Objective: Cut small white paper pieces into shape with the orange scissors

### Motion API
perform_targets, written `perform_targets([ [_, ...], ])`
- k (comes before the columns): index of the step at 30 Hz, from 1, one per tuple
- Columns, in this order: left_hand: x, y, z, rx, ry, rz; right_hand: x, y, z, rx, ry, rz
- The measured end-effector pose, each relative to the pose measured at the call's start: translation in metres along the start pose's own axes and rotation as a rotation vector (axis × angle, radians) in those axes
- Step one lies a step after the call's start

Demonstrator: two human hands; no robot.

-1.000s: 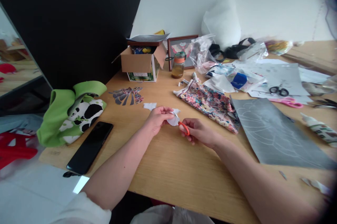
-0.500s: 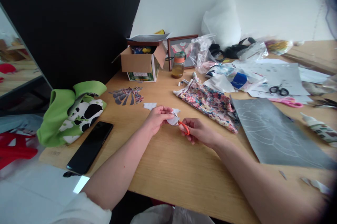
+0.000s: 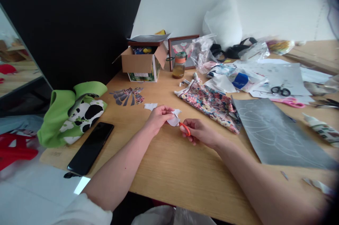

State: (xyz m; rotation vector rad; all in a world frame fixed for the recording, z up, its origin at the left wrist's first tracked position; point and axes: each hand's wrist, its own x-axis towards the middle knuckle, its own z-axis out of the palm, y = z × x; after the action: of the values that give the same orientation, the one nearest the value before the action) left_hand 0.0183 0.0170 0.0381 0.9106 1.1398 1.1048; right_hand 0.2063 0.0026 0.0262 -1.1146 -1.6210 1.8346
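My left hand [image 3: 160, 117] pinches a small white piece [image 3: 173, 120], paper or cloth, above the middle of the table. Orange-handled scissors [image 3: 185, 129] are in my right hand [image 3: 196, 131], with fingers through the loops. Their blades point up and left at the white piece and are mostly hidden by it. Just behind my left hand lies another white scrap [image 3: 150, 106]. Folded floral fabric [image 3: 209, 105] rests beyond my right hand. Farther left, grey and floral cut pieces [image 3: 128, 96] are laid out in a fan.
A black phone [image 3: 90, 148] and a green panda bag [image 3: 76, 112] lie at the left. An open carton [image 3: 143, 63] and a jar [image 3: 179, 65] stand at the back. To the right are a grey drawn sheet [image 3: 280, 133], black scissors [image 3: 280, 91], pink scissors [image 3: 290, 102] and a bottle [image 3: 321, 129].
Both hands stay almost in place. The white piece has shifted very slightly at the scissors; nothing else visibly differs.
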Motion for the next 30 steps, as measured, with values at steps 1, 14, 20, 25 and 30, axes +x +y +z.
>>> perform_targets([
  [1, -0.0003, 0.0002, 0.0003, 0.007, 0.003, 0.001, 0.0002, 0.0007, -0.0004, -0.001, -0.004, -0.004],
  [14, -0.0005, -0.0023, 0.0009, -0.059, -0.026, -0.028, -0.0018, -0.0009, -0.0008, 0.065, -0.025, -0.02],
  [20, 0.0, -0.0022, 0.0013, -0.07, -0.027, -0.033, -0.0014, -0.0021, 0.0002, 0.059, -0.027, -0.019],
  [25, -0.0004, -0.0023, 0.0011, -0.055, -0.028, -0.033, 0.0, -0.0005, -0.0008, 0.04, -0.034, -0.027],
  [30, 0.0, -0.0026, 0.0009, -0.06, -0.025, -0.035, -0.0006, -0.0004, -0.0006, 0.021, -0.022, -0.029],
])
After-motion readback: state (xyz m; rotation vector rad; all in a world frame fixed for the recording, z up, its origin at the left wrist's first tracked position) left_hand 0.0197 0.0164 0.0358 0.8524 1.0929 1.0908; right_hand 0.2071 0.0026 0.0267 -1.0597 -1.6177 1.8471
